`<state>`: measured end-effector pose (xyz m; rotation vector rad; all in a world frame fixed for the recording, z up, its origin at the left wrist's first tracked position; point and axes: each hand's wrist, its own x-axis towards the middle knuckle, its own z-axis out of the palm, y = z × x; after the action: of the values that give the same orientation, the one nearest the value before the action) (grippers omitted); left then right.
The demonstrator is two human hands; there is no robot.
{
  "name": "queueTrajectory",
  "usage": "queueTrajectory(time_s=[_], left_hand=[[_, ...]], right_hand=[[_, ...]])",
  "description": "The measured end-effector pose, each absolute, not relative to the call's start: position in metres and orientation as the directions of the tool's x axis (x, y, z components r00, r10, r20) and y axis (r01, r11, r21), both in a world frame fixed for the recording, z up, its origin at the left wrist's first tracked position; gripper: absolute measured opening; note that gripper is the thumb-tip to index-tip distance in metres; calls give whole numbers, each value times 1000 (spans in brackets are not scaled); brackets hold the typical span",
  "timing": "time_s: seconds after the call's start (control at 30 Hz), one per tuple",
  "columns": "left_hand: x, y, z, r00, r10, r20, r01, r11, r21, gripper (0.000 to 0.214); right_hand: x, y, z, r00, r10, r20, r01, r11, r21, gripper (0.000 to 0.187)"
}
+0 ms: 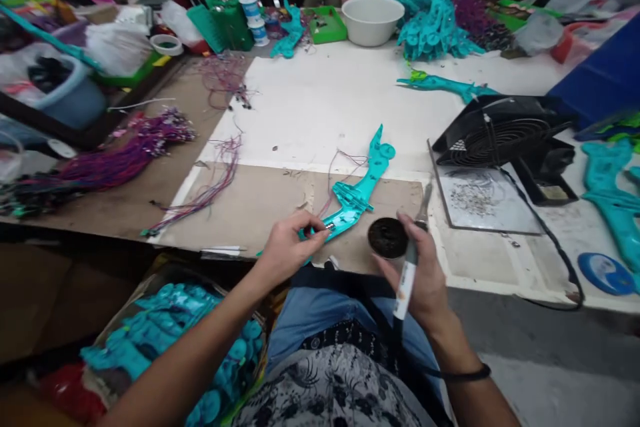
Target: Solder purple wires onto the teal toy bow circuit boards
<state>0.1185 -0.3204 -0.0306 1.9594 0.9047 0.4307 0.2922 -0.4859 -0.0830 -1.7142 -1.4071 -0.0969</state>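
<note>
My left hand (290, 248) is closed in a pinch on the near end of a long teal plastic toy part (361, 185) that lies on the brown board; thin wires trail from the part. My right hand (425, 273) grips a soldering iron (411, 265) with a white and black handle, its metal tip pointing up and away near the table's front edge. A small round black tin (387, 237) sits on the board just left of the iron, between both hands.
A black fan (495, 137) and a metal plate with solder flecks (483, 200) lie to the right. Bundles of purple wires (125, 153) lie left. More teal parts (430, 13), a white bowl (373, 19), a box of teal parts (165, 333) below. A person sits far back.
</note>
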Motion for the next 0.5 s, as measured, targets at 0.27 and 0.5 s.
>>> queueTrajectory(time_s=[0.27, 0.5], left_hand=[[123, -332, -34, 681, 722, 121, 443, -538, 717, 8], [131, -335, -40, 699, 694, 175, 467, -627, 623, 11]], right_hand=[[263, -443, -73, 115, 802, 587, 848, 229, -479, 75], [259, -444, -71, 103, 791, 603, 874, 218, -434, 74]])
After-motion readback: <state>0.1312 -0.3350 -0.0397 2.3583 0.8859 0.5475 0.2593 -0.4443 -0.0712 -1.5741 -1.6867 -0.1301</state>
